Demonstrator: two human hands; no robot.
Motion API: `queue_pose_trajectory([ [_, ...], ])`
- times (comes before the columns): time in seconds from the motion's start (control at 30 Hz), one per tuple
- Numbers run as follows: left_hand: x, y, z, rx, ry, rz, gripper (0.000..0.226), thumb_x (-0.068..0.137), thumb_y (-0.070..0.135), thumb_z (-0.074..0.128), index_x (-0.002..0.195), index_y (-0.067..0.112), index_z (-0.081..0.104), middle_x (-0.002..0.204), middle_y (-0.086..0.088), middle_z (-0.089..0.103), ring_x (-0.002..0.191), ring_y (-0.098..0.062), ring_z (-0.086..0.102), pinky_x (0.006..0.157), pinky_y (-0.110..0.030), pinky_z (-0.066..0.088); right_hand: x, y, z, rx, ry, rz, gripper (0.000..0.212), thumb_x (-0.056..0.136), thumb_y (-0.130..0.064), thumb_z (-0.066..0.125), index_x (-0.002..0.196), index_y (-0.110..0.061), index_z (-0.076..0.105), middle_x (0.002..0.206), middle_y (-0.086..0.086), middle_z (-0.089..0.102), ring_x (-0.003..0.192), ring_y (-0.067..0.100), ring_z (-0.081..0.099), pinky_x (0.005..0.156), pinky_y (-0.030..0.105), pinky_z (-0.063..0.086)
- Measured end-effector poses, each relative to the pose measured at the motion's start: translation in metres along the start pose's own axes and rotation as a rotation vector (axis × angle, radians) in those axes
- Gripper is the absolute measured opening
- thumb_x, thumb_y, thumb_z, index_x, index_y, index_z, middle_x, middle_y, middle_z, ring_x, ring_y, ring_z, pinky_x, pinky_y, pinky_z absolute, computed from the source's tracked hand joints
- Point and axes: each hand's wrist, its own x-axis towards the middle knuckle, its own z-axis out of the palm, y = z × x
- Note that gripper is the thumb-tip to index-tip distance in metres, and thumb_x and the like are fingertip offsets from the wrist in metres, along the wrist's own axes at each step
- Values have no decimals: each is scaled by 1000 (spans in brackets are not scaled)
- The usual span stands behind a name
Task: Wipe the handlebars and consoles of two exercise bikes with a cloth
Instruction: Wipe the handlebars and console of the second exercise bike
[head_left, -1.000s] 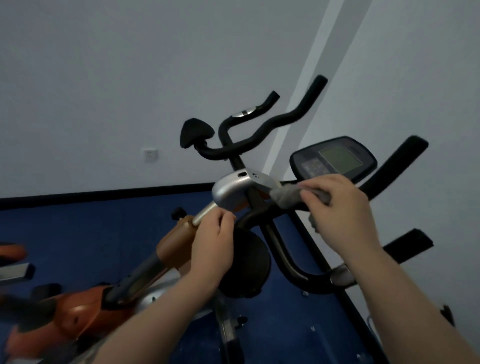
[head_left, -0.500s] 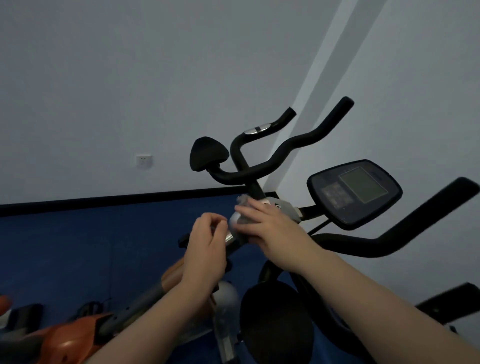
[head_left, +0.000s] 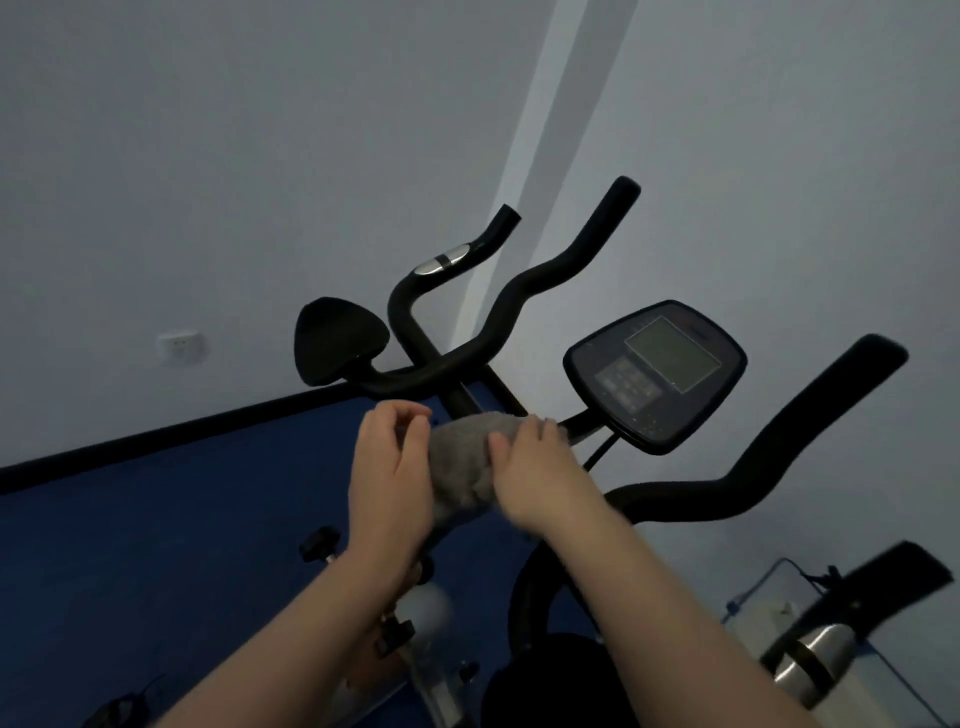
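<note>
R hand (head_left: 537, 470) fingers + thumb curled over grey cloth (head_left: 462, 462), bunched between both hands | L hand (head_left: 389, 467) curled at cloth's left edge, pinch unclear | console (head_left: 655, 375) up-right of R hand, nearer R than L | handlebar (head_left: 753, 467) runs right, then upward

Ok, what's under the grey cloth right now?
Whatever it covers is hidden by the cloth and the right hand on it. Only a black stem emerges toward the console.
</note>
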Motion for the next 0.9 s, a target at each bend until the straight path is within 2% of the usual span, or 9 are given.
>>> queue_pose_trajectory([
  [0.13, 5, 1, 10, 38, -80, 59, 14, 96, 24, 45, 91, 31, 57, 93, 13, 56, 86, 2, 53, 67, -18, 38, 42, -14, -24, -99, -128, 94, 48, 99, -16, 26, 145, -10, 17, 143, 32, 30, 130, 48, 30, 108, 53, 30],
  [0.2, 11, -1, 11, 38, -100, 96, 14, 94, 26, 45, 90, 31, 56, 92, 14, 56, 86, 1, 53, 68, -19, 39, 24, -10, -6, -130, -54, 40, 49, 99, -27, 30, 142, -7, 19, 144, 31, 26, 131, 47, 26, 108, 52, 30],
  [0.27, 18, -4, 13, 27, -110, 111, 14, 92, 29, 43, 89, 32, 57, 92, 15, 56, 88, 1, 53, 69, -18, 39, -8, -9, 12, 30, 59, 91, 62, 97, -44, 34, 141, -3, 20, 146, 23, 21, 132, 44, 26, 106, 51, 29],
  [0.37, 22, -6, 23, 32, -147, 129, 14, 94, 23, 45, 90, 30, 57, 93, 13, 55, 90, 0, 52, 69, -7, 37, 8, -10, -2, 128, 27, 241, 65, 97, -50, 30, 141, -2, 26, 146, 26, 23, 133, 43, 25, 107, 51, 26],
  [0.47, 21, -8, 31, 1, -139, 134, 14, 94, 19, 45, 92, 27, 57, 95, 12, 53, 95, -6, 52, 73, -11, 38, 11, -19, -10, 124, 40, 243, 56, 100, -41, 27, 142, -4, 30, 146, 28, 23, 134, 44, 23, 109, 53, 25],
  [0.6, 20, -11, 33, -86, -63, 150, 15, 91, 20, 43, 89, 30, 54, 94, 13, 53, 91, -3, 52, 75, -13, 39, -9, -24, 17, 87, 47, 217, 68, 99, -43, 25, 148, -2, 1, 151, 33, -1, 138, 46, 11, 113, 51, 23],
  [0.73, 16, -9, 33, -73, -107, 166, 14, 90, 19, 44, 91, 26, 55, 94, 12, 54, 91, -2, 52, 72, -6, 36, 37, -18, -13, 86, -62, 386, 52, 97, -19, 31, 147, -10, 16, 146, 38, 19, 132, 54, 21, 107, 58, 28],
  [0.83, 18, -12, 32, -99, -116, 147, 15, 90, 22, 43, 91, 29, 55, 94, 11, 56, 92, -6, 54, 74, -14, 40, 15, -23, 21, -79, 69, 165, 55, 96, -29, 33, 143, -4, 21, 147, 32, 20, 136, 48, 15, 112, 59, 18],
  [0.9, 18, -13, 33, -86, -95, 147, 14, 90, 23, 42, 92, 28, 55, 94, 12, 56, 92, -7, 54, 75, -15, 40, 11, -18, 23, 14, 152, 63, 52, 99, -32, 27, 143, -4, 26, 149, 22, 25, 139, 37, 16, 115, 50, 17],
])
